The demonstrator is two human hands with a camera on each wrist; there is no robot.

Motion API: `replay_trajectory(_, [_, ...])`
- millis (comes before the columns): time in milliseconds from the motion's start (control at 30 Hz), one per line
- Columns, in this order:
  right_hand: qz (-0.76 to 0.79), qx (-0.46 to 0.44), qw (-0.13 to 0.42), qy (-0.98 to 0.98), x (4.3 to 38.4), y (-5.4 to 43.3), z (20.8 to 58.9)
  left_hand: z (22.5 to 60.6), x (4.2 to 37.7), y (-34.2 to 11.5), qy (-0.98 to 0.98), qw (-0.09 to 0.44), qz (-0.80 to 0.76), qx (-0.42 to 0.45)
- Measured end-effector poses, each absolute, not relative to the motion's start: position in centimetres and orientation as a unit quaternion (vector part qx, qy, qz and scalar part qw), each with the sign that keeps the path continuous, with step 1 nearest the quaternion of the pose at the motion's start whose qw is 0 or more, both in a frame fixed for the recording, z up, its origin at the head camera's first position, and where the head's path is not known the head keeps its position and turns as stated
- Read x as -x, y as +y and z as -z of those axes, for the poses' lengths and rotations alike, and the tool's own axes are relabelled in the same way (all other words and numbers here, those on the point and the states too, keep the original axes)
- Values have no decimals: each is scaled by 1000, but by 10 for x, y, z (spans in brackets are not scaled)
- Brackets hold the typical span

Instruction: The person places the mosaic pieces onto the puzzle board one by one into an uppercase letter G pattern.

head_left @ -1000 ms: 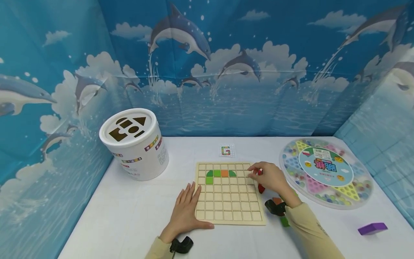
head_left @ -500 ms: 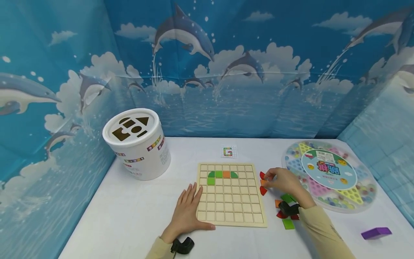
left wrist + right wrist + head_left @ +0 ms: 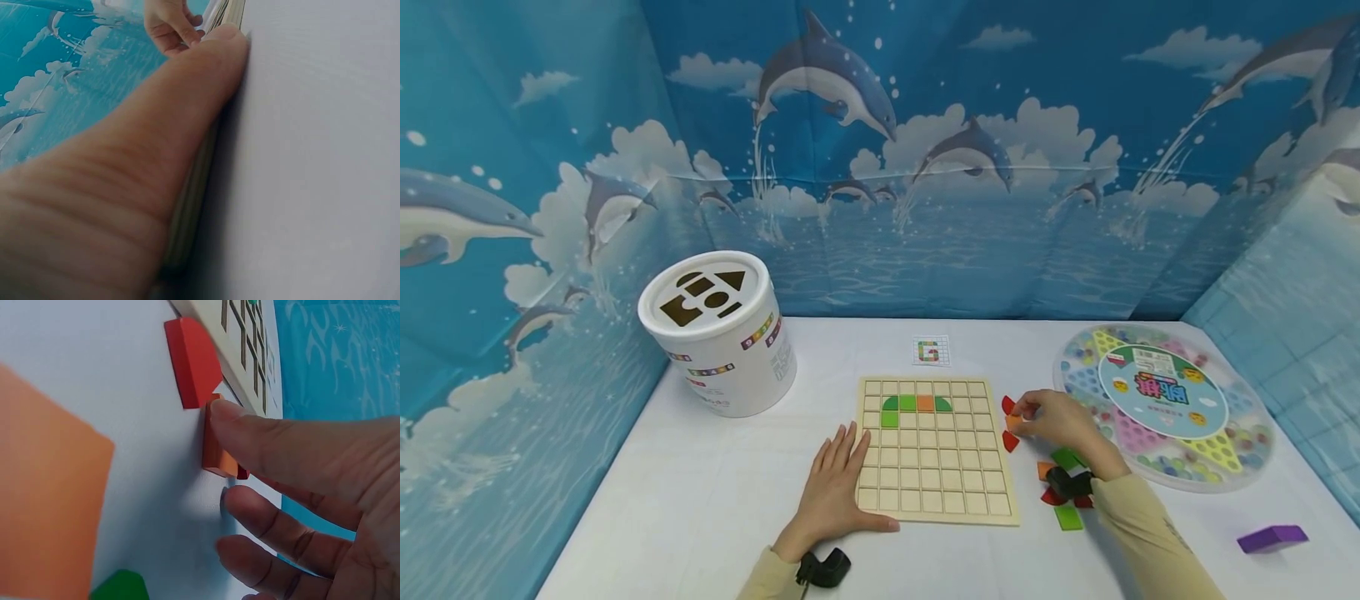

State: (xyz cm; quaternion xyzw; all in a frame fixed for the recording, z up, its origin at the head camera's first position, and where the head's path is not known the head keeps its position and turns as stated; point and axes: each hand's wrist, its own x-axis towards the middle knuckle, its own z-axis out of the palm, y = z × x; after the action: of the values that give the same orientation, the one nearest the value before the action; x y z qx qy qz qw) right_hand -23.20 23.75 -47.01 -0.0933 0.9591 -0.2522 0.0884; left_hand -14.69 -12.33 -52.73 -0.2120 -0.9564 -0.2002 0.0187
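A wooden grid board (image 3: 936, 503) lies in the middle of the white table. Its upper rows hold a light green square tile (image 3: 907, 403), an orange tile (image 3: 926, 403) and a few other green pieces. My left hand (image 3: 833, 493) rests with spread, straight fingers at the board's left edge, its thumb along the front edge. Right of the board, my right hand (image 3: 1060, 421) pinches an orange square tile (image 3: 214, 440) low at the table; the index fingertip is mostly hidden. A red rounded piece (image 3: 192, 362) lies next to that tile, with another red piece (image 3: 1008, 405) behind it.
Loose tiles, including a light green one (image 3: 1068, 518), lie under my right wrist. A white bucket (image 3: 722, 358) stands back left. A small pattern card (image 3: 931, 351) lies behind the board. A round marble game (image 3: 1163, 392) and a purple block (image 3: 1272, 539) are at right.
My right hand has moved right from the board's upper right edge to the orange tile beside it. The left hand keeps its place; the head view has shifted slightly.
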Motion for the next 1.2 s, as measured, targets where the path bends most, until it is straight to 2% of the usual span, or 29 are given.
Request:
replay_trajectory(533, [243, 60, 87, 964, 219, 240, 465, 526, 148, -122, -957, 13, 199, 211])
replay_trajectory(967, [255, 93, 20, 962, 205, 238, 463, 526, 147, -122, -956, 15, 204, 212])
replay_trajectory(1200, [281, 117, -45, 952, 201, 219, 462, 526, 146, -123, -957, 11, 200, 211])
